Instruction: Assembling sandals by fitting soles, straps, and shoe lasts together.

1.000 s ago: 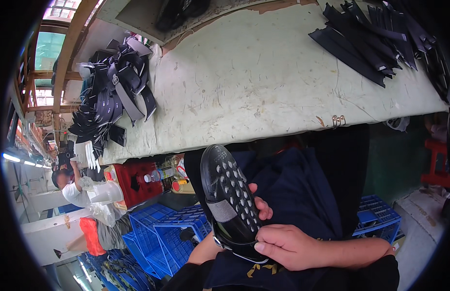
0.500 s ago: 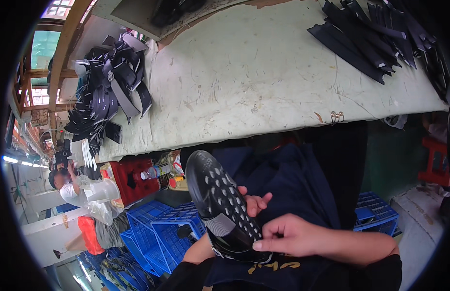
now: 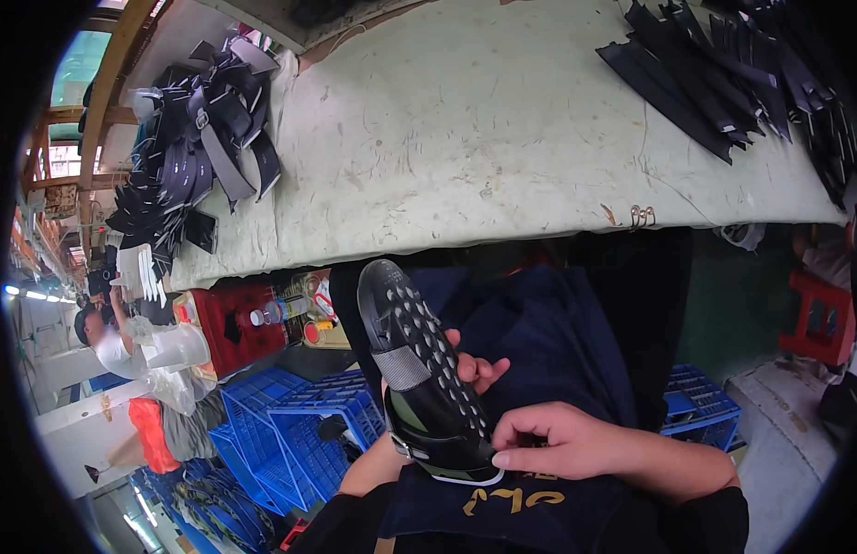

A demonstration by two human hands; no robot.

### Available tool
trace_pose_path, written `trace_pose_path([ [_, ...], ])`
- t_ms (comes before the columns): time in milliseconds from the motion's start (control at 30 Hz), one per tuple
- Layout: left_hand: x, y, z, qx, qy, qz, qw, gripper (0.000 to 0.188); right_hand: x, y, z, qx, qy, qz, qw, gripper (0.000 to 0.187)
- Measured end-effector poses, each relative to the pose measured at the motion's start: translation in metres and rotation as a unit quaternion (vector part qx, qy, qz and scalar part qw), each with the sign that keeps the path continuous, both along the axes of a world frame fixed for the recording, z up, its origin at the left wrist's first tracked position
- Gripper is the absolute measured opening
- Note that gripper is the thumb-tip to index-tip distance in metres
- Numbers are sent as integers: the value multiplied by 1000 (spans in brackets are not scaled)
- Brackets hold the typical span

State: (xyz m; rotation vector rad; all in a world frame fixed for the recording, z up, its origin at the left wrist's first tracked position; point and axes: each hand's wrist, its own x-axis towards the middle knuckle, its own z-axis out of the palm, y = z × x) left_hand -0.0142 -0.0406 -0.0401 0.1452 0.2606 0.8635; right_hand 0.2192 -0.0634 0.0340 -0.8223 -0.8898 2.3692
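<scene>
1 shoe point(image 3: 433, 379), apparently against 2 hands point(image 3: 553, 439)

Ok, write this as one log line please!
left hand: holding studded black shoe | right hand: at its near end | table: dark strips, two piles

Black studded shoe point(image 3: 444, 369): six o'clock, held in left hand point(image 3: 469, 367). Right hand point(image 3: 550, 439): five o'clock, thumb at shoe's lower edge. Strap pile point(image 3: 202, 138): ten o'clock.

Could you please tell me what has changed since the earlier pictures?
The studded shoe has rolled rightward in the left hand, baring more of its green inside than half a second ago. The right hand stays at the shoe's near end; the strap pile is unmoved.
</scene>
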Motion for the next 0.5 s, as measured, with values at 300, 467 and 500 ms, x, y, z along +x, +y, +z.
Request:
trace_pose_path([
  [300, 4, 0, 2, 43, 10, 10, 999, 54, 0, 0, 0, 2, -45, 32, 998, 16],
  [467, 8, -2, 6, 78, 39, 34, 996, 53, -1, 15, -4, 13, -92, 115, 989, 30],
  [500, 12, -2, 8, 100, 48, 48, 993, 53, -2, 21, -9, 26, -131, 179, 975, 35],
])
